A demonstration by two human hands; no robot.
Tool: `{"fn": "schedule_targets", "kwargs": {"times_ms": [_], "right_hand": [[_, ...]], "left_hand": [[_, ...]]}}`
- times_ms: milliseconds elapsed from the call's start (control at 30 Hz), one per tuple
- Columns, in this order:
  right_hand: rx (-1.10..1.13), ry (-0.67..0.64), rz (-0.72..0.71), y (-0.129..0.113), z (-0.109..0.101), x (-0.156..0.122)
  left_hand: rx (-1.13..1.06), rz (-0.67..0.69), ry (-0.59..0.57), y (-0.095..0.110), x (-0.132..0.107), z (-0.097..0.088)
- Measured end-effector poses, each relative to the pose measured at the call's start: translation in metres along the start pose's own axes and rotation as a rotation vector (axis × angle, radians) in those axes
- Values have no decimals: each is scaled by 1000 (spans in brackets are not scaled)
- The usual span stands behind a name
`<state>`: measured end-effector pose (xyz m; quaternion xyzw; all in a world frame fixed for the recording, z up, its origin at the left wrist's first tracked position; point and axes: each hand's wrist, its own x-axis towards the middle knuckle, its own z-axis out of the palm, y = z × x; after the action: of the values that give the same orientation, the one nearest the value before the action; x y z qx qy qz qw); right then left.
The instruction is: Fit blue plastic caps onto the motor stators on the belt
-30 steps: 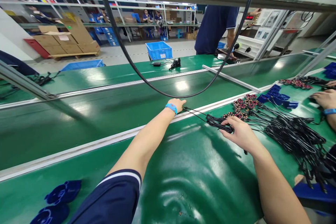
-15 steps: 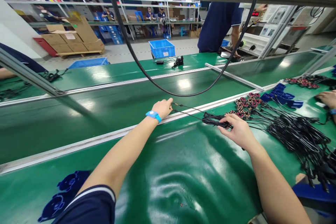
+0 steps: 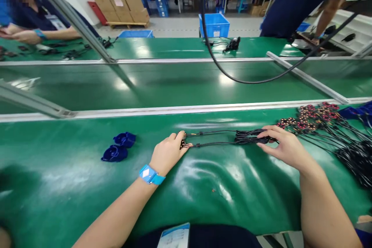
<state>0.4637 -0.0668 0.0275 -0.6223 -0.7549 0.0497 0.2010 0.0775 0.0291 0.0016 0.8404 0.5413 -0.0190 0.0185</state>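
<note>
My left hand (image 3: 169, 151), with a blue wrist strap (image 3: 151, 175), is closed on two small copper-wound motor stators (image 3: 183, 144) at the ends of two thin black leads. The fingers partly cover them. The leads run right, almost parallel, to a coiled black cable bundle (image 3: 242, 136). My right hand (image 3: 283, 145) pinches that bundle at its right end, between thumb and fingers. Left of my left hand, two dark blue plastic housings (image 3: 116, 151) lie on the green mat (image 3: 72, 201).
Right of my right hand lie a heap of copper-wound stators (image 3: 315, 116) and a pile of black cables (image 3: 356, 159). A metal rail (image 3: 174, 110) crosses behind my hands. A loose black cable (image 3: 247, 81) hangs ahead. Co-workers and a blue crate (image 3: 215, 25) are beyond.
My view has swung left and down. Both hands have brought the stretched leads and bundle nearer, off the rail and over the mat. The holds look the same.
</note>
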Motion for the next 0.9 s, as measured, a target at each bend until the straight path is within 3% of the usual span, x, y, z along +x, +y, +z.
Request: {"fn": "schedule_targets", "kwargs": {"times_ms": [200,367,567,733,900], "right_hand": [[-13,-124,7,17,5,2],[4,-232,57,27,9,3],[13,-286,103,33,7,3],[35,-281,122,35,5,1],[36,-287,164,33,5,2]], "left_hand": [[-148,69,112,-17,-31,6],[-349,275,146,-33,-35,15],[-355,351,180,-29,-36,15],[-332,384,304,-20,-12,9],[-180,398,188,-23,22,4]]}}
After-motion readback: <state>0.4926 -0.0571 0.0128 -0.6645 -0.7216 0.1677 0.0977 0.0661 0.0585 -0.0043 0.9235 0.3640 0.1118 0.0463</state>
